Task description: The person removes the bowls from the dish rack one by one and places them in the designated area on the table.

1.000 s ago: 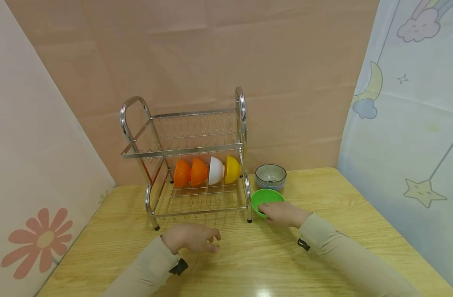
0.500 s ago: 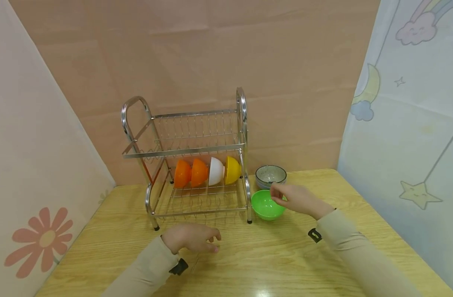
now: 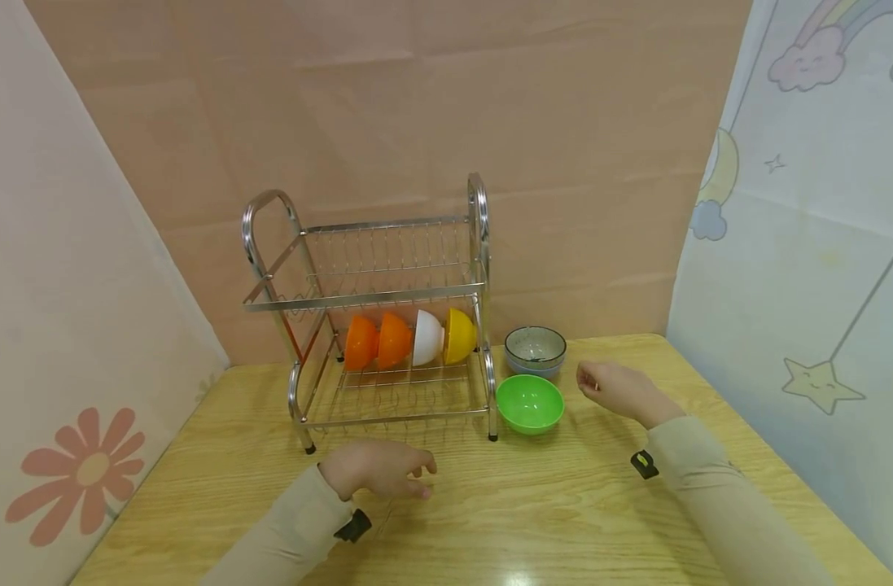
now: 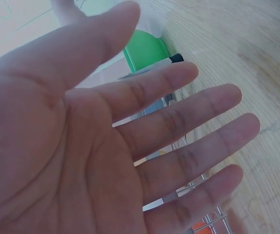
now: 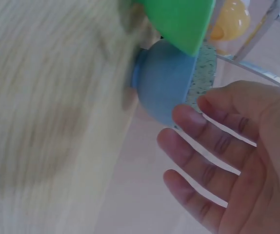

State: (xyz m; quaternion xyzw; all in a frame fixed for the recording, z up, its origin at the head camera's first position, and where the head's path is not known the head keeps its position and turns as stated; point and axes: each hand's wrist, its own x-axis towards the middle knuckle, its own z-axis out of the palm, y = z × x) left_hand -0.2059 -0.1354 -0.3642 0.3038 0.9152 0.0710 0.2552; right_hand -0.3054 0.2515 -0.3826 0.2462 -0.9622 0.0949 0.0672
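A green bowl [image 3: 530, 404] stands upright on the table beside the rack's right front leg. Behind it is a speckled grey bowl [image 3: 536, 348] with a dark rim, resting in or on a blue bowl [image 5: 164, 80]. My right hand [image 3: 625, 391] hovers to the right of these bowls, fingers loosely bent and holding nothing. In front of the rack my left hand [image 3: 378, 470] stays low over the table; its fingers [image 4: 179, 122] are spread with nothing in them. Two orange bowls [image 3: 361, 343], a white bowl [image 3: 426, 338] and a yellow bowl [image 3: 459, 335] stand on edge in the rack's lower tier.
The two-tier metal dish rack [image 3: 365, 299] stands at the back left of the wooden table [image 3: 490, 521]. A pinkish cloth wall [image 3: 585, 163] rises behind it. Printed cloth walls flank both sides.
My right hand has come out of the green bowl, up and to the right, leaving the bowl on the table. My left hand stays in place.
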